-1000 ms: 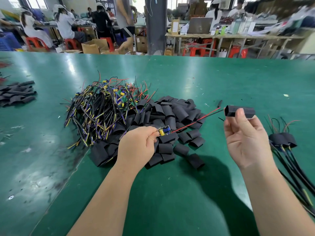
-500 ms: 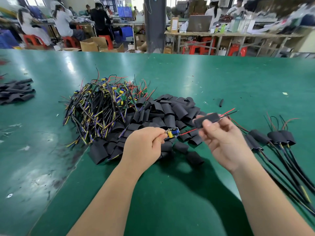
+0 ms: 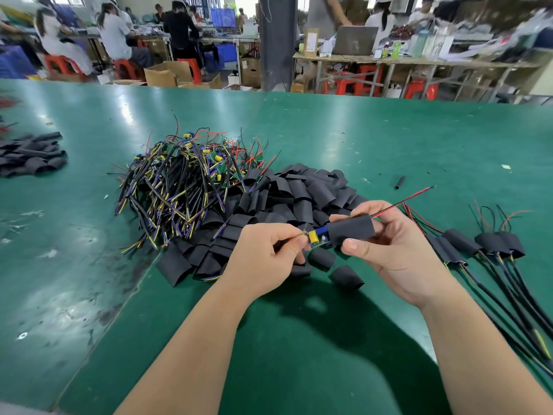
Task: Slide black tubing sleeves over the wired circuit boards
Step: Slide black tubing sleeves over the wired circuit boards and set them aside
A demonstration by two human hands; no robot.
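The left hand (image 3: 263,260) pinches the bare end of a circuit board (image 3: 316,236) at frame centre. The right hand (image 3: 395,253) grips a black sleeve (image 3: 351,229) between thumb and fingers, and the sleeve sits partly over that board. Red and black wires (image 3: 401,202) poke from the sleeve's far end. Loose sleeves (image 3: 299,193) and unsleeved boards (image 3: 185,181) are piled on the green counter (image 3: 329,130) behind the hands.

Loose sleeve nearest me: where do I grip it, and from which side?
Pinch the sleeve across its middle, from above. It lies on its side on the table, apart from the pile, so both walls are probably reachable and its open ends stay free.
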